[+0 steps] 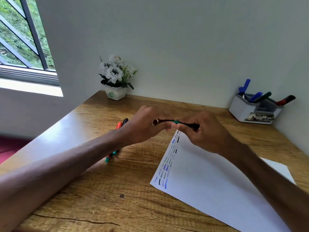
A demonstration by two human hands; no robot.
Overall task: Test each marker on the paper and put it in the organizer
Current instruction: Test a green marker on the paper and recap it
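green marker (174, 122) held level above the far end of the paper (217, 178), your left hand (147, 126) and right hand (205, 131) each clenched on one end. judged: cap coming off or going on, can't tell which. next move is either a test stroke beside the scribbles (168, 163) or a carry to the organizer (255, 109) far right by the wall. untested markers (119, 126) lie left on the worktop (100, 198); the path to the organizer is open.

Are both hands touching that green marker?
Touching. The head view shows the left hand and right hand gripping opposite ends of the green marker.
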